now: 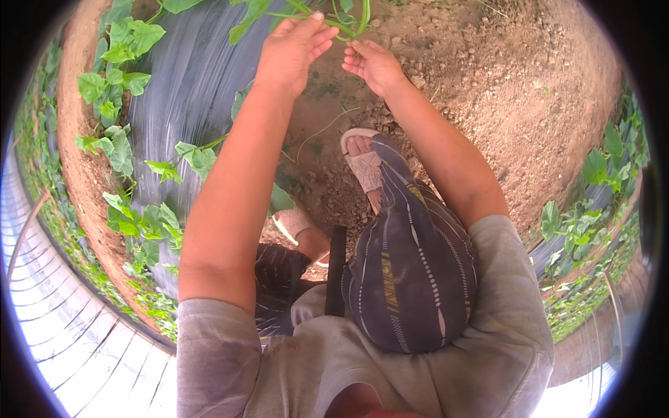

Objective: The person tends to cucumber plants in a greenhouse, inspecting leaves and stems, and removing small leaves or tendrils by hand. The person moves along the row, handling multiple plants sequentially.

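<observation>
My left hand (295, 52) is at the top of the view, its thumb and fingers closed on a green vine stem (339, 25). Just right of it, my right hand (373, 65) pinches with thumb and forefinger at the low bend of the same looped stems. What lies between those right fingertips is too small to make out. Broad green leaves (250, 21) hang beside the left hand, and the vine runs on past the top edge. Under the left forearm, another leafy shoot (201, 159) of the vine crosses the dark plastic mulch film (183, 68).
Bare crumbly soil (512, 104) stretches to the right. Lobed vine leaves (133, 42) line the film's left side. More plants (585, 219) grow at far right. My sandalled foot (363, 162) and patterned trouser knee (413, 271) are below the hands. A ribbed translucent greenhouse wall (68, 334) curves at lower left.
</observation>
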`<move>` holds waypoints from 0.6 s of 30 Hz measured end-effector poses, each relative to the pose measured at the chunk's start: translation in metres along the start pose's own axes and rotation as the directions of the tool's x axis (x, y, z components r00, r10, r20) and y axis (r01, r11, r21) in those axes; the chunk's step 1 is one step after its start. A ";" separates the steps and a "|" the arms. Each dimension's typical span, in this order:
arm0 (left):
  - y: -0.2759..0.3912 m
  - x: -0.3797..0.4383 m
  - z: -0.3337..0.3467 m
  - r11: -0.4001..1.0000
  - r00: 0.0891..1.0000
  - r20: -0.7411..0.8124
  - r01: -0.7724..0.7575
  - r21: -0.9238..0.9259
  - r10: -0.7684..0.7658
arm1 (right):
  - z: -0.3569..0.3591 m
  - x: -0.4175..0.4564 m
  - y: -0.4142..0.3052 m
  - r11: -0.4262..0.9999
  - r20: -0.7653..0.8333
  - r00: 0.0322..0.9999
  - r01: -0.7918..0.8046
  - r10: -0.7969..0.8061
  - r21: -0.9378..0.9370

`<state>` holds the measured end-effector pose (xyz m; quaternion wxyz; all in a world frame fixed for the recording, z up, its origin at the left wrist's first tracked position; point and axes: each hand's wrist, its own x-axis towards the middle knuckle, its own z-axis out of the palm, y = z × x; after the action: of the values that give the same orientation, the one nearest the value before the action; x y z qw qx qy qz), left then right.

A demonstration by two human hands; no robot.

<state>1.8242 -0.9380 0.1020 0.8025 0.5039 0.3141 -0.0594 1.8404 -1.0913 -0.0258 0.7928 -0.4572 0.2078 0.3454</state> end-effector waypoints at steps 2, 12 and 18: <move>0.000 -0.001 0.001 1.000 1.000 -0.007 0.005 0.015 -0.005 | 0.000 0.000 -0.002 0.991 -0.052 0.999 -0.006 -0.001 -0.135; 0.004 -0.005 -0.011 0.998 1.000 0.010 0.028 0.053 -0.028 | -0.018 0.034 -0.036 0.782 -0.184 0.974 -0.008 -0.136 -0.624; 0.006 -0.007 -0.011 0.999 0.999 -0.039 0.037 0.031 -0.036 | -0.027 0.067 -0.042 0.593 -0.144 0.988 -0.081 -0.059 -0.801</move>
<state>1.8162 -0.9269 0.1073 0.7870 0.5118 0.3374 -0.0693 1.9164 -1.1050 -0.0579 0.4806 -0.7895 0.0934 0.3700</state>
